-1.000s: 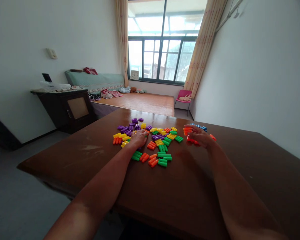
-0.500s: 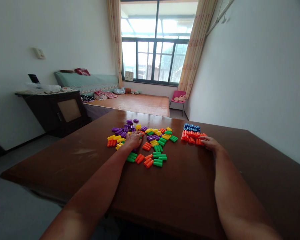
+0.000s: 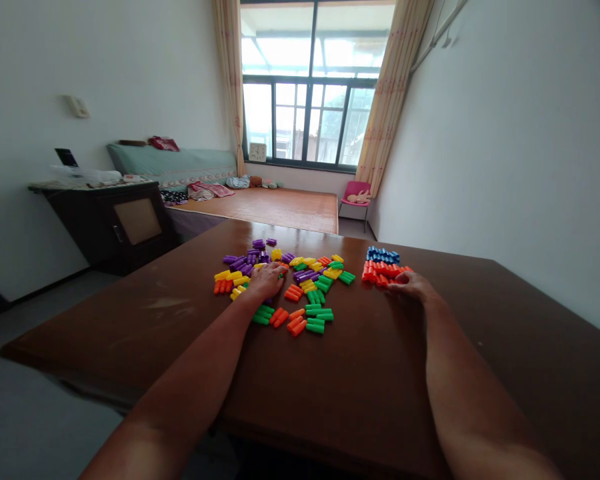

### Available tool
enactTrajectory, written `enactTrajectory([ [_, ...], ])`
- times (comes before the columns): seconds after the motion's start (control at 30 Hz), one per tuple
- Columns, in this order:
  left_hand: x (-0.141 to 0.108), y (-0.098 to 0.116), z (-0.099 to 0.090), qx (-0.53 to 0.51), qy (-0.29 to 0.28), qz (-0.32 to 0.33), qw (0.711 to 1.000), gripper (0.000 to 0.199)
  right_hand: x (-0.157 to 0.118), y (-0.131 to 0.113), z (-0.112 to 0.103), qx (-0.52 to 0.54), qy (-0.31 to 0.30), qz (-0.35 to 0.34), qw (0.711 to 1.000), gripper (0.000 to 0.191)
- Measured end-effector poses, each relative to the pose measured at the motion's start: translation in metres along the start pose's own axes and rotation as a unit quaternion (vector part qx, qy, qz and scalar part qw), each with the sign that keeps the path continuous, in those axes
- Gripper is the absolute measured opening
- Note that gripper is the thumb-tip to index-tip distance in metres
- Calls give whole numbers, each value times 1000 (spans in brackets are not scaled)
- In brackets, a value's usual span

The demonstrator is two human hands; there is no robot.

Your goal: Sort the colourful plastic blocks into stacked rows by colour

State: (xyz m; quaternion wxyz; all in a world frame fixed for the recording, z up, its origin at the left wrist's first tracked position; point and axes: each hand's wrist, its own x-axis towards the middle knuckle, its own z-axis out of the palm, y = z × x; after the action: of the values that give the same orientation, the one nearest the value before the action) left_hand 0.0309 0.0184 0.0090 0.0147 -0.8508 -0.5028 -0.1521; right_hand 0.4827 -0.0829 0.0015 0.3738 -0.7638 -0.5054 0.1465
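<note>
1. The worktop (image 3: 370, 373), brown and shiny, carries all the pieces. On such a smooth surface they probably slide with only a small push.
2. The mixed spread of purple pieces (image 3: 308, 275), yellow pieces (image 3: 224, 274) and green pieces (image 3: 324, 315), with some orange ones, lies toward the left. They look like light, stiff plastic, so I think squeezing will not deform or break them.
3. The orange group (image 3: 379, 269) lies to the right, well apart from the spread, its pieces close side by side. A careless touch could disturb it.
4. The right hand (image 3: 414, 288) is at the right end of this group — whether its grip pinches a piece, I cannot tell.
5. The left hand (image 3: 267, 280) is over the spread, back upward; its fingertips are partly hidden, so I cannot tell its grip either.
6. The blue group (image 3: 383, 255) lies just behind the orange one.
7. A single piece (image 3: 347, 277) seems made of rounded tubes joined together. It is best taken by its two outer sides, between thumb and finger — the curved surface may be slippery.
</note>
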Motion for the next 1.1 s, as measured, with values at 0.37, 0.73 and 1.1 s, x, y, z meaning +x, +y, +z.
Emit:
enactTrajectory([
  [0.37,-6,5,-1,-11,15,-1,1000,34,8,-3,15,-196,22,-46,979,41],
  [0.73,-15,-32,-62,14,115,-147,982,30,2,-33,15,-232,169,-89,954,48],
  [1.1,-17,-69,-52,18,74,-177,981,33,0,-41,23,-236,178,-105,950,38],
])
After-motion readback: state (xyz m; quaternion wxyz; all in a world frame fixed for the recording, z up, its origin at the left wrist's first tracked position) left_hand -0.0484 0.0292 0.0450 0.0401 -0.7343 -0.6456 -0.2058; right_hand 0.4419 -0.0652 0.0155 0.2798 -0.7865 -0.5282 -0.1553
